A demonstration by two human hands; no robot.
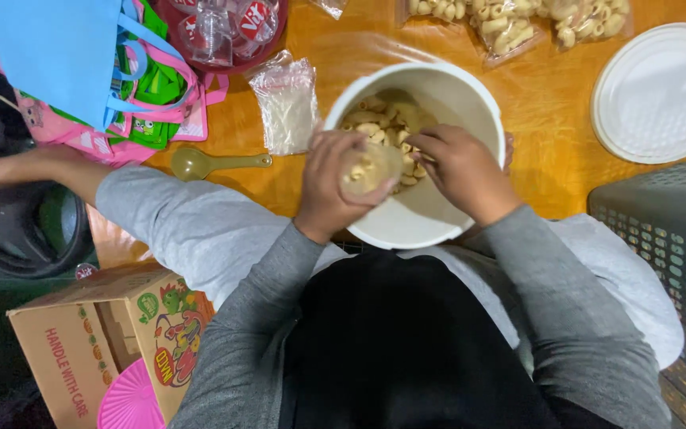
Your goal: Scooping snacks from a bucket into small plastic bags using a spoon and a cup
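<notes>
Your left hand point(329, 184) wraps around a small clear plastic bag point(368, 168), soft and crinkled, partly filled with pale, curled, ridged crackers. You hold it at the centre of the frame, over the near rim of the round white plastic bucket point(470, 94). Your right hand point(462, 171) reaches into the bucket with its fingertips pinched among the loose crackers point(383, 123), just beside the bag's mouth; how much it grips you cannot tell.

Left of the bucket, a stack of flat transparent bags point(287, 105) lies on the glossy orange table point(549, 127), with an olive-green plastic spoon point(216, 163) below it. A round white lid point(660, 91) sits at the upper right, and filled cracker bags point(518, 24) line the top edge.
</notes>
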